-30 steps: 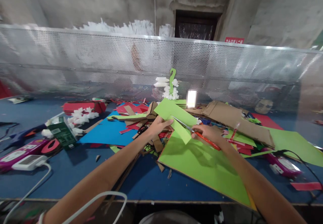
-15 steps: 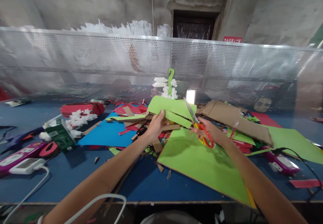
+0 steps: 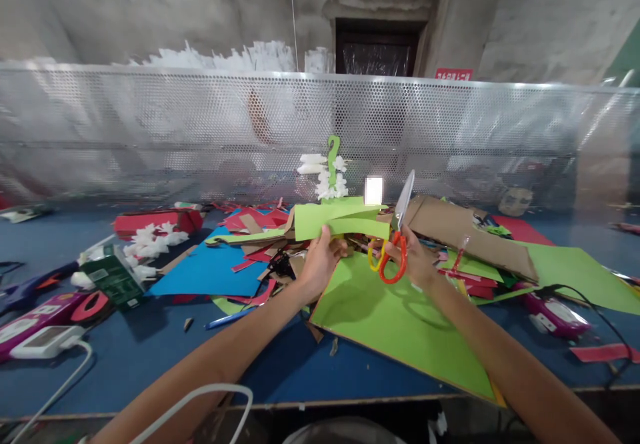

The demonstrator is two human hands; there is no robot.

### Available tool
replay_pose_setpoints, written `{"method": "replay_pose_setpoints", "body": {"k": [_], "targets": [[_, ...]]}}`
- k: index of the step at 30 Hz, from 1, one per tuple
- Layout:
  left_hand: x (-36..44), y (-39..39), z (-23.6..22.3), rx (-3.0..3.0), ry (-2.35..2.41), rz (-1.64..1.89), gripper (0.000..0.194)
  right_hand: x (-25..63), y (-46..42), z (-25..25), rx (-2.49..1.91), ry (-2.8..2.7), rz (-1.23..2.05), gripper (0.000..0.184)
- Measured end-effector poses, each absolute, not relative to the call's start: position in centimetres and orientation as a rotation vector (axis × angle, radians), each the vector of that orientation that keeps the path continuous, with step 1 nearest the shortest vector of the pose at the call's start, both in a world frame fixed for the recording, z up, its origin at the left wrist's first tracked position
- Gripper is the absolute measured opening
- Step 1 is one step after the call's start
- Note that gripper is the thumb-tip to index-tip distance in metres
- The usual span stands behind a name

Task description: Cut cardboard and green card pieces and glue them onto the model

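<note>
My left hand (image 3: 320, 261) pinches the lower edge of a light green sheet of paper (image 3: 315, 221), which has a cut strip (image 3: 360, 227) spreading off toward the right. In my right hand (image 3: 413, 257) are scissors (image 3: 393, 267) with one red and one yellow handle loop; their blades point up, away from the paper. Beneath both hands lies a large green sheet (image 3: 390, 324). Behind the held paper stands a green hook-shaped cutout (image 3: 333, 157) with white flower-like pieces (image 3: 331, 183) around it.
Cardboard (image 3: 465, 234) and a blue sheet (image 3: 205, 267) lie on either side, among red scraps. At left are a green box (image 3: 113, 276), a white device with a cable (image 3: 47, 343) and a blue pen (image 3: 229, 317). A perforated metal panel (image 3: 200, 124) runs along the back.
The scissors have come away from the paper and now point upward. The green paper has tilted in my left hand, and its strip has swung up. A blue pen now shows beside my left forearm.
</note>
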State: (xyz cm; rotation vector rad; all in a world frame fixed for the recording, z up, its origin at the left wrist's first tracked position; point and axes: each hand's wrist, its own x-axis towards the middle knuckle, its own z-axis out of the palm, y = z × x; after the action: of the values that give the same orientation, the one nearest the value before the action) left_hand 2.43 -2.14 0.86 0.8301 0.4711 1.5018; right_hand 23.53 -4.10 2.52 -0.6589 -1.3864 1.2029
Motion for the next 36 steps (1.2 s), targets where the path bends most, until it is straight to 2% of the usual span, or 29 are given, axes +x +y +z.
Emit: {"method": "replay_pose_setpoints", "body": {"k": [12, 18, 21, 25, 29, 32, 36], "targets": [[1.2, -2.1, 0.2, 1.137, 0.438, 1.168, 0.048, 24.7, -2.5, 2.3, -0.757, -1.287, 0.915, 0.052], [-1.8, -0.8, 0.9, 1.089, 0.409, 1.010, 0.065, 26.7, -2.6, 3.5, -0.897, -1.484, 0.841, 0.050], [-2.1, -0.9, 0.7, 1.184, 0.517, 0.958, 0.066, 26.7, -2.9, 3.9, -0.923, -1.582, 0.854, 0.050], [-1.2, -1.6, 0.5, 1.310, 0.679, 0.984, 0.056, 26.5, -3.2, 4.0, -0.922, -1.641, 0.863, 0.048], [-0.6, -1.3, 0.5, 1.353, 0.730, 1.192, 0.043, 26.5, -3.2, 4.1, -0.885, -1.601, 0.869, 0.044], [-0.7, -0.5, 0.1, 1.349, 0.752, 1.344, 0.042, 26.6, -3.1, 4.2, -0.882, -1.543, 0.825, 0.042], [-0.8, -0.5, -0.2, 1.387, 0.660, 1.266, 0.045, 26.5, -3.0, 4.1, -0.896, -1.514, 0.815, 0.045]]}}
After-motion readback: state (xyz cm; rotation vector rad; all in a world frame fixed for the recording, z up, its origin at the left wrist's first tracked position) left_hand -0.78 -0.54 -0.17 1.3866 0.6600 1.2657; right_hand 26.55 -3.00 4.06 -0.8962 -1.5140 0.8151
